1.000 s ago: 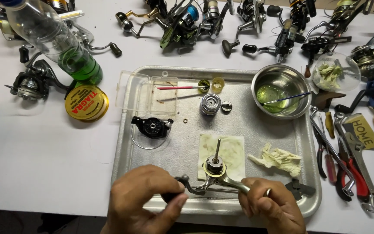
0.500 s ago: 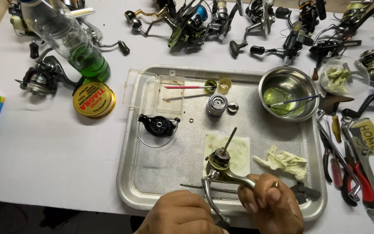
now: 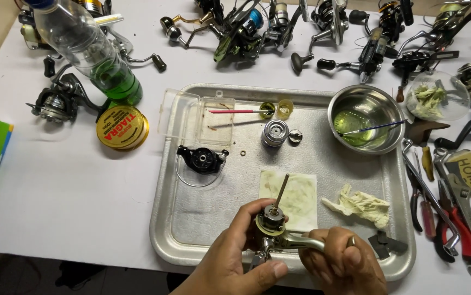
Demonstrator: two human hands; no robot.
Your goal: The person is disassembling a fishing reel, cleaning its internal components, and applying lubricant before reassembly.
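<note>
We find both bare hands closed on one part at the near edge of the metal tray (image 3: 170,218). The left hand (image 3: 235,257) wraps its fingers round the reel body (image 3: 272,224), a small greenish-gold metal housing with a dark round collar and a thin straight shaft rising tilted from its top. The right hand (image 3: 344,262) is clamped on the pale, smooth metal stem that runs sideways out of that housing. The part is held just above the tray's front rim, in front of a square, stained paper pad (image 3: 298,191).

The tray is dull, brushed aluminium with rounded corners. On it we note a black rotor piece (image 3: 201,159) with a thin wire loop, a ribbed silver spool (image 3: 275,133), a clear plastic box (image 3: 197,116), a crumpled yellowish tissue (image 3: 358,205), and a polished steel bowl (image 3: 365,119) holding greenish liquid and a thin brush. Pliers (image 3: 454,224) with red grips lie right of the tray, a round yellow tin (image 3: 122,128) left of it.
</note>
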